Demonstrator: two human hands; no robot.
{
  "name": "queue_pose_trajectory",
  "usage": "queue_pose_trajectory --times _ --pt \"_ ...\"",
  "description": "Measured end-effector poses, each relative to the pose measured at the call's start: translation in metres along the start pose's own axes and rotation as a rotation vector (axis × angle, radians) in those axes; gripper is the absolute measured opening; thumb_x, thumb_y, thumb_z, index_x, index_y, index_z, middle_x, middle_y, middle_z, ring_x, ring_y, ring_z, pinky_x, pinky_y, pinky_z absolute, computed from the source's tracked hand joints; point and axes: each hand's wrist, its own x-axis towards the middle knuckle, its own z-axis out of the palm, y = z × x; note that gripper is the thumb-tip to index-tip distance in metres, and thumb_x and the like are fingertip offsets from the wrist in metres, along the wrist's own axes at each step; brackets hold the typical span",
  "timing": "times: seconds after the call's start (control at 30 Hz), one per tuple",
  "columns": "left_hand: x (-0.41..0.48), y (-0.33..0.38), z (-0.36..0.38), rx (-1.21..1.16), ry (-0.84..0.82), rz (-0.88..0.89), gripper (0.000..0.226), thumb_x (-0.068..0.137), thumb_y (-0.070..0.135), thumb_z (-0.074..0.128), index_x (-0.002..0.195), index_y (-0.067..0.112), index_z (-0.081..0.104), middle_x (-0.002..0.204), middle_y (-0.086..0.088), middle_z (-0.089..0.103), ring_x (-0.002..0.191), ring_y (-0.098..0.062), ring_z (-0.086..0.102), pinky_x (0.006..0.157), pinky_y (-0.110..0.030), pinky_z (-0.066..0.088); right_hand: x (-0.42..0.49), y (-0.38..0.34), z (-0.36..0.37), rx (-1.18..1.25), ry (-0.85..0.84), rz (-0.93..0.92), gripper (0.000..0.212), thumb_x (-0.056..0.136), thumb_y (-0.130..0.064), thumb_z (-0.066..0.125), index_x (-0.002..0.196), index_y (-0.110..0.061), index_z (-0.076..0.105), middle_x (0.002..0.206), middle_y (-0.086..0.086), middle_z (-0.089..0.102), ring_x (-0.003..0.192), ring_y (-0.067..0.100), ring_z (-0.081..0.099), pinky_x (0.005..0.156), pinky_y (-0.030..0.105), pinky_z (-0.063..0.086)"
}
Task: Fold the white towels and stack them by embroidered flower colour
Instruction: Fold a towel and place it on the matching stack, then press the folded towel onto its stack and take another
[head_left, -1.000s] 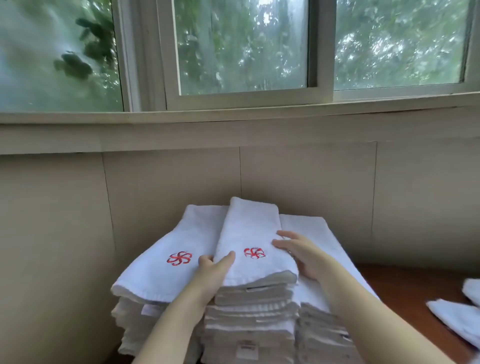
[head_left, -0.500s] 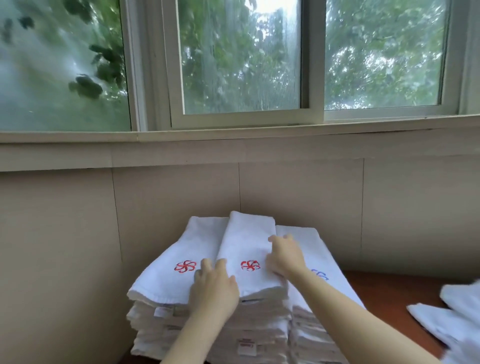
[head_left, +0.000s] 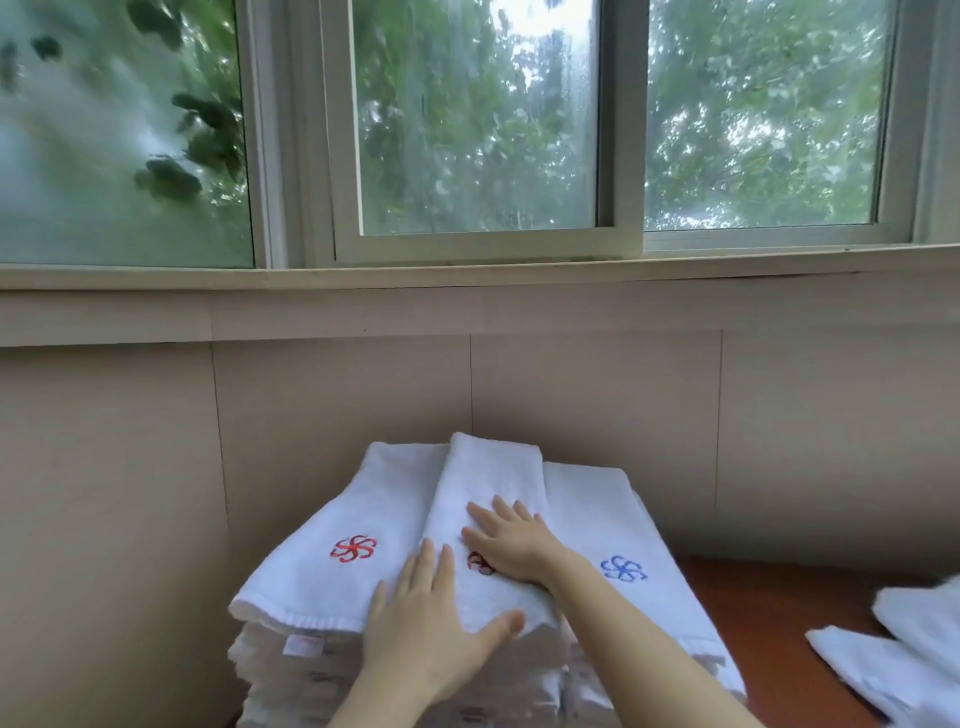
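Observation:
Three stacks of folded white towels stand side by side against the wall. The left stack (head_left: 322, 566) shows a red flower on top. On the middle stack lies a folded towel (head_left: 488, 493) whose red flower is partly hidden under my right hand (head_left: 511, 545), which rests flat on it with straight fingers. My left hand (head_left: 431, 629) lies flat over that towel's near edge, thumb spread to the right. The right stack (head_left: 613, 545) carries a blue flower (head_left: 623, 568) on its top towel.
Loose unfolded white towels (head_left: 893, 654) lie at the right edge on a brown wooden tabletop (head_left: 753, 613). A beige panelled wall (head_left: 571, 405) rises directly behind the stacks, with a window sill and windows above.
Both hands have flattened onto the middle towel. My right hand slid left over the red flower, uncovering the blue flower on the right stack. The view has tilted upward.

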Motion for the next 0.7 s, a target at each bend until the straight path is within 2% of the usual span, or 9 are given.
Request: queue_pose_trajectory --times 0.07,0.2,0.27,0.33,0.43,0.5,0.57,0.63,0.7 --pt "-0.009 0.001 -0.003 0.046 0.028 -0.037 0.119 0.065 0.094 0.022 0.153 0.021 -0.009 0.16 0.005 -0.014 0.147 -0.012 -0.01 0.116 -0.048 -0.001 -0.038 -0.001 -0.004 0.042 -0.04 -0.062 0.048 0.099 -0.044 0.029 0.144 -0.028 0.03 0.146 0.003 0.029 0.137 0.028 0.022 0.111 0.04 0.02" --pt "-0.043 0.014 -0.007 0.203 0.1 0.033 0.113 0.064 0.091 -0.003 0.152 0.021 -0.009 0.16 -0.005 -0.016 0.147 -0.023 -0.014 0.114 -0.057 0.0 -0.136 0.026 -0.023 0.07 -0.166 -0.138 0.06 0.099 -0.042 0.04 0.152 -0.036 0.012 0.161 -0.008 0.002 0.147 0.013 -0.004 0.118 0.036 0.004" --pt "-0.069 0.034 -0.007 0.246 0.183 0.16 0.113 0.068 0.08 -0.022 0.152 0.018 0.022 0.159 -0.016 0.011 0.146 -0.033 0.014 0.107 -0.065 0.021 -0.183 0.057 -0.038 -0.015 -0.119 -0.134 0.06 0.097 -0.035 0.046 0.151 -0.034 0.02 0.161 -0.004 0.006 0.147 0.012 -0.003 0.119 0.035 0.005" --pt "-0.094 0.057 -0.002 0.181 0.312 0.269 0.078 0.093 0.064 0.014 0.13 0.013 0.06 0.141 -0.02 0.048 0.129 -0.037 0.048 0.09 -0.065 0.042 -0.226 0.092 -0.053 -0.005 -0.042 -0.005 0.052 0.097 -0.032 0.047 0.147 -0.029 0.033 0.16 0.001 0.01 0.148 0.015 0.0 0.118 0.033 0.005" --pt "-0.123 0.106 0.014 0.129 0.264 0.361 0.067 0.068 0.045 0.079 0.125 0.013 0.064 0.14 -0.02 0.049 0.128 -0.039 0.048 0.094 -0.063 0.042 -0.294 0.155 -0.065 -0.08 0.111 0.367 0.048 0.097 -0.031 0.046 0.144 -0.025 0.037 0.157 0.006 0.02 0.147 0.02 0.012 0.116 0.034 0.015" --pt "-0.136 0.142 0.031 0.076 0.211 0.436 0.077 0.066 0.048 0.079 0.132 0.016 0.057 0.146 -0.021 0.041 0.133 -0.04 0.04 0.1 -0.062 0.037 -0.341 0.202 -0.064 -0.289 0.158 0.626 0.058 0.094 -0.036 0.046 0.147 -0.024 0.027 0.155 0.007 0.023 0.144 0.028 0.017 0.113 0.04 0.019" --pt "-0.147 0.178 0.053 0.057 0.096 0.487 0.071 0.089 0.053 0.049 0.15 0.027 0.025 0.16 -0.009 0.006 0.148 -0.028 0.005 0.116 -0.051 0.013 -0.382 0.232 -0.059 -0.335 0.154 0.765 0.064 0.088 -0.041 0.054 0.145 -0.021 0.032 0.149 0.005 0.034 0.139 0.031 0.027 0.108 0.04 0.028" --pt "-0.151 0.209 0.078 0.007 -0.019 0.505 0.066 0.093 0.053 0.037 0.151 0.03 0.014 0.16 -0.003 -0.005 0.148 -0.021 -0.005 0.117 -0.041 0.007 -0.408 0.247 -0.049 -0.384 0.263 0.652 0.054 0.067 -0.038 0.079 0.113 -0.014 0.065 0.109 0.006 0.065 0.105 0.031 0.059 0.084 0.028 0.048" --pt "-0.158 0.237 0.098 -0.107 -0.155 0.494 0.064 0.093 0.051 0.041 0.149 0.028 0.019 0.16 -0.003 0.005 0.147 -0.021 0.005 0.116 -0.033 0.014 -0.422 0.252 -0.041 -0.441 0.401 0.545 0.041 0.027 -0.018 0.093 0.059 -0.013 0.067 0.052 0.0 0.06 0.053 0.026 0.058 0.046 0.02 0.045"
